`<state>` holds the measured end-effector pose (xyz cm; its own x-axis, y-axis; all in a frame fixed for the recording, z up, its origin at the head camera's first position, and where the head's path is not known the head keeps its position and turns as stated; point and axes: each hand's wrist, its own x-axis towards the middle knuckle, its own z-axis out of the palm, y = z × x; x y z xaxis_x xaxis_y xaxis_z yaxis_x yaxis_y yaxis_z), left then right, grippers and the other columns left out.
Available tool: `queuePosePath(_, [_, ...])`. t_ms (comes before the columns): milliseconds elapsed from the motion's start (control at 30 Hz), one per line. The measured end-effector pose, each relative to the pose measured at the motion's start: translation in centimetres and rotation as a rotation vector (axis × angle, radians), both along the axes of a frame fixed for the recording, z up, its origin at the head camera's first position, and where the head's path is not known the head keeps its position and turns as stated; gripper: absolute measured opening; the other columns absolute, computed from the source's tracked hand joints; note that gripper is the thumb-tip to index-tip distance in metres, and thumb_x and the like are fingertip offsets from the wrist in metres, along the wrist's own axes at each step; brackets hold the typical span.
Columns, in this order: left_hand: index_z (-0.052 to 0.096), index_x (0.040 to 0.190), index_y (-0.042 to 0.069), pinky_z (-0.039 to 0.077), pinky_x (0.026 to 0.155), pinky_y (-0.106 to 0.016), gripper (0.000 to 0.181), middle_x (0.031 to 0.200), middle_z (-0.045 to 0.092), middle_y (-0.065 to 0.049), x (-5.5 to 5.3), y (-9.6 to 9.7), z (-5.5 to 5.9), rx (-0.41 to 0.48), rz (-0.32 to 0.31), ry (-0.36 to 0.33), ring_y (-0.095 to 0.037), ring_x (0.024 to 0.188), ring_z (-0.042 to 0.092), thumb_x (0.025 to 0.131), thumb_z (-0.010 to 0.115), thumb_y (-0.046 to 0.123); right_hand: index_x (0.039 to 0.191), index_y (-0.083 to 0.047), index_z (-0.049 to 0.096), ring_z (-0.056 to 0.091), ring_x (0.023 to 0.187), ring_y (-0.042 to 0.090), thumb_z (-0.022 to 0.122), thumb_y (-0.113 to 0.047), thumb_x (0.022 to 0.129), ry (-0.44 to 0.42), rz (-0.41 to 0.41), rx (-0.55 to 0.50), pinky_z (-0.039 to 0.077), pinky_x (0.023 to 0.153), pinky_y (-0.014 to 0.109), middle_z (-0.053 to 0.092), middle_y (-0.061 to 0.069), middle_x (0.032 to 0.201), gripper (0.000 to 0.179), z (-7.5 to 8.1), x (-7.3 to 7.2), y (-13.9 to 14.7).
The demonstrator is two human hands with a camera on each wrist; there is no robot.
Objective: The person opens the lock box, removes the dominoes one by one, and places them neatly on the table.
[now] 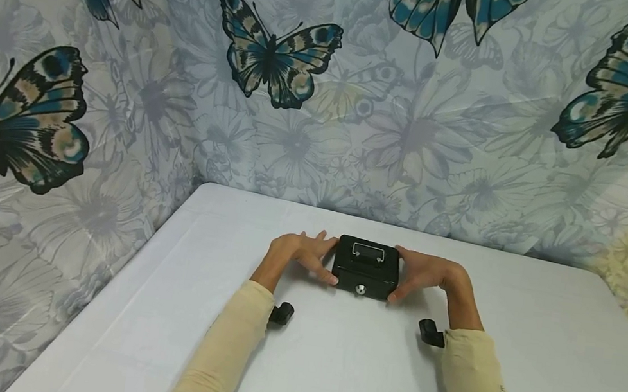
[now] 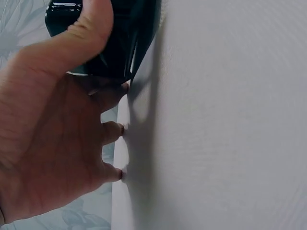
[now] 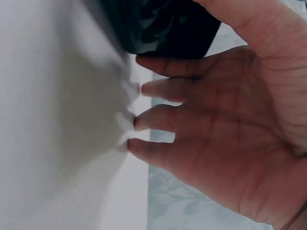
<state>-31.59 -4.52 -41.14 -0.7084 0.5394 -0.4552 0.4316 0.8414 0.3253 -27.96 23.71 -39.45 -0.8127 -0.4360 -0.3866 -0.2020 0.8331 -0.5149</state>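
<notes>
A small black cash box (image 1: 365, 273), with a folding metal handle on its lid and a silver lock on its front, is at the far middle of the white table (image 1: 342, 361). My left hand (image 1: 311, 255) grips its left end, thumb at the front corner and index finger toward the back. At the right end, my right hand (image 1: 422, 274) holds it likewise between thumb and index finger. Both wrist views show the other fingers spread, their tips down at the tabletop. The lid is closed; the inside is hidden.
Behind the table hangs a floral cloth backdrop (image 1: 414, 136) with large butterflies, which also covers the left side. A black wrist camera (image 1: 281, 313) sticks out from the left sleeve, and another camera (image 1: 431, 333) from the right sleeve.
</notes>
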Motion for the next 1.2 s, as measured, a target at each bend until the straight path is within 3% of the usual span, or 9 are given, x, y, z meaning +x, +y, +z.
queuePosePath(200, [0.000, 0.148, 0.015, 0.000, 0.109, -0.053, 0.111, 0.153, 0.001, -0.015, -0.5, 0.1, -0.5, 0.060, -0.039, 0.044, -0.023, 0.140, -0.002, 0.071, 0.058, 0.069, 0.146, -0.001, 0.008, 0.011, 0.136, 0.039, 0.084, -0.043, 0.056, 0.034, -0.037, -0.072, 0.015, 0.106, 0.057, 0.014, 0.021, 0.150, 0.125, -0.7, -0.6, 0.5])
queuePosePath(467, [-0.001, 0.148, 0.012, -0.004, 0.110, -0.049, 0.110, 0.154, 0.001, -0.011, -1.0, -0.4, -1.3, 0.106, -0.069, 0.070, -0.016, 0.140, -0.004, 0.074, 0.057, 0.067, 0.145, -0.001, 0.013, 0.016, 0.135, 0.038, 0.084, -0.043, 0.057, 0.046, -0.065, -0.050, 0.019, 0.105, 0.057, 0.018, 0.019, 0.149, 0.120, -0.9, -0.8, 0.1])
queuePosePath(700, [-0.001, 0.148, 0.016, -0.004, 0.110, -0.050, 0.115, 0.154, 0.001, -0.009, -1.2, -0.5, -1.4, 0.150, -0.061, 0.052, -0.017, 0.140, -0.004, 0.068, 0.064, 0.067, 0.147, -0.003, 0.004, 0.007, 0.136, 0.041, 0.080, -0.051, 0.059, 0.040, -0.024, 0.020, 0.014, 0.106, 0.057, 0.006, 0.024, 0.150, 0.126, -1.0, -0.5, -0.1])
queuePosePath(900, [0.001, 0.149, 0.015, 0.000, 0.110, -0.050, 0.115, 0.154, 0.006, -0.007, -1.2, -0.2, -1.3, 0.130, -0.067, 0.079, -0.016, 0.140, -0.001, 0.067, 0.062, 0.069, 0.147, -0.003, 0.006, 0.007, 0.137, 0.040, 0.081, -0.048, 0.061, 0.048, -0.021, -0.023, 0.014, 0.107, 0.056, 0.008, 0.022, 0.150, 0.122, -1.0, -0.5, 0.1])
queuePosePath(1200, [0.005, 0.148, 0.010, 0.003, 0.110, -0.050, 0.113, 0.153, 0.009, -0.012, -1.2, -0.5, -1.1, 0.133, -0.087, 0.101, -0.019, 0.140, 0.004, 0.069, 0.061, 0.069, 0.146, -0.002, 0.014, 0.011, 0.137, 0.036, 0.085, -0.040, 0.057, 0.016, -0.049, -0.117, 0.014, 0.107, 0.056, 0.016, 0.017, 0.150, 0.120, -0.9, -0.7, 0.2])
